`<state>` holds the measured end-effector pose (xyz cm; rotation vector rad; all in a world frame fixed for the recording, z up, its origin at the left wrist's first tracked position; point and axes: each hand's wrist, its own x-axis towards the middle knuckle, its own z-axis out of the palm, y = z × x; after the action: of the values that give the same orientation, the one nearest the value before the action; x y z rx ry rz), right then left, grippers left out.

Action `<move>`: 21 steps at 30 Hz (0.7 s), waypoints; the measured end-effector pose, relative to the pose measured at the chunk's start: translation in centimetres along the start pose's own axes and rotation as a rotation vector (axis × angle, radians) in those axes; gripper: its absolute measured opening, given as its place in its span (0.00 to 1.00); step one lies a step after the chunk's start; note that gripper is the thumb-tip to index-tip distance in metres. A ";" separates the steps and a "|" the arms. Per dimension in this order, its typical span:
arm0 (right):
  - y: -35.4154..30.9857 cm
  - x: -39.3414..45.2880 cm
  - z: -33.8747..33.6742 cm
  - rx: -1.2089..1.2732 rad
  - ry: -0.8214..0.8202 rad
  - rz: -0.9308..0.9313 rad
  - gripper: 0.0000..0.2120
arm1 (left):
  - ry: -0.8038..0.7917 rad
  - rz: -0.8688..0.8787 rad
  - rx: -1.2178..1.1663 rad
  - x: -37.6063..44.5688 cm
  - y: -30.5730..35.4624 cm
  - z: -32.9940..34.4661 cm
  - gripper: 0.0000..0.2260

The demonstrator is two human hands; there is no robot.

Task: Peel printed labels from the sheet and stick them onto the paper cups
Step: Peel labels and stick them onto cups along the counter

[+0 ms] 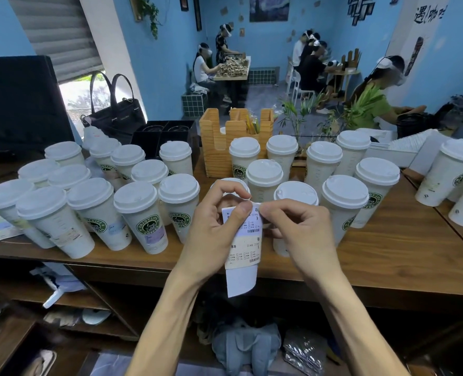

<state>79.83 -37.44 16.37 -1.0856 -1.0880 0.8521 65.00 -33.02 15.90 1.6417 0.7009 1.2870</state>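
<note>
A narrow strip of label sheet [242, 256] hangs in front of the counter's near edge, held up between both hands: white backing below, and printed labels above with small checkbox rows, barcodes and a pale purple band. The left hand [214, 229] grips the strip's upper left part, its thumb pressed across the top label [248, 222], while the right hand [298, 229] pinches that label's upper right corner with curled fingers. Two printed labels show on the strip; the lowest part is blank. On the wooden counter [388, 256] stand lidded white paper cups, about twenty-three in view: eleven in the left group [140, 221], some bearing a green round logo and small labels, nine in the middle-right group [344, 207], and three at the right edge [450, 172].
</note>
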 end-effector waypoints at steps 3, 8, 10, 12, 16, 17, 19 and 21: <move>-0.3 0.1 -0.2 0.100 -0.025 0.061 0.14 | 0.007 -0.011 -0.068 0.1 0.1 0.0 0.07; -0.5 -0.1 -0.2 0.111 -0.042 0.037 0.05 | 0.010 -0.014 -0.116 0.3 0.4 -0.1 0.05; -0.6 -0.2 -0.1 0.095 -0.041 0.017 0.03 | -0.002 -0.013 -0.100 0.3 0.4 -0.2 0.06; -0.5 -0.1 -0.1 0.102 -0.046 0.031 0.03 | -0.008 -0.007 -0.095 0.2 0.4 -0.2 0.05; -0.4 0.1 -0.4 0.098 -0.057 0.083 0.06 | -0.003 -0.019 -0.130 0.1 0.6 -0.2 0.05; -0.4 0.1 -0.5 0.092 -0.057 0.094 0.07 | -0.007 -0.023 -0.128 0.1 0.6 -0.2 0.05; -0.5 0.0 -0.5 0.057 -0.063 0.095 0.08 | -0.019 -0.024 -0.105 0.1 0.6 -0.3 0.05; -0.5 0.0 -0.5 0.011 -0.050 0.078 0.08 | -0.030 -0.029 -0.083 0.0 0.6 -0.3 0.07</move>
<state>80.30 -37.69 16.79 -1.1083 -1.0874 0.9505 64.68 -33.17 16.42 1.5754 0.6426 1.2519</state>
